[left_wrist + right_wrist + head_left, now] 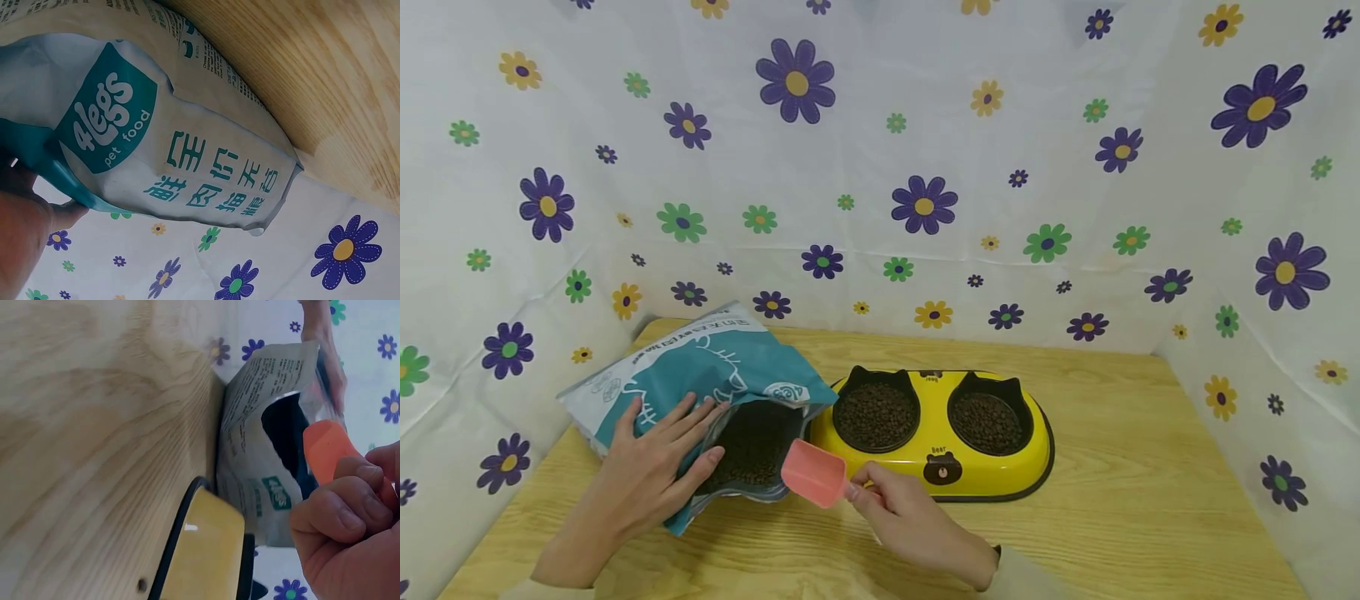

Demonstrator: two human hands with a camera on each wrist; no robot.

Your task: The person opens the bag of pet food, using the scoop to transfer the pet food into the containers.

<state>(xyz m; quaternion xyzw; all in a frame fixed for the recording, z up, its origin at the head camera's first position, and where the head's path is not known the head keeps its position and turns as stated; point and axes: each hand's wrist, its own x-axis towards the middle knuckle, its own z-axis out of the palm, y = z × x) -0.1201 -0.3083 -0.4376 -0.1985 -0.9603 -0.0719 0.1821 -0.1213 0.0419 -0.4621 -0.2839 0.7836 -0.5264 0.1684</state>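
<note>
On the left of the head view, a teal and white pet food bag (700, 367) lies on its side. Dark kibble (741, 462) shows inside its open mouth. My left hand (658, 458) rests on top of the bag, fingers spread out, thumb beside the opening. With my right hand (910, 512) I grip the handle of a pink scoop (816, 473), held at the right edge of the bag's mouth; no kibble shows in it. The right wrist view also has the scoop (328, 450) in front of the dark opening. A yellow double pet bowl (932, 433) stands right of the bag.
Brown kibble lies in both black, cat-eared bowls, the left bowl (876, 417) and the right bowl (990, 423). Everything stands on a wood-grain table (1112, 517). Flower-patterned white cloth (865, 150) rises behind it and at both sides.
</note>
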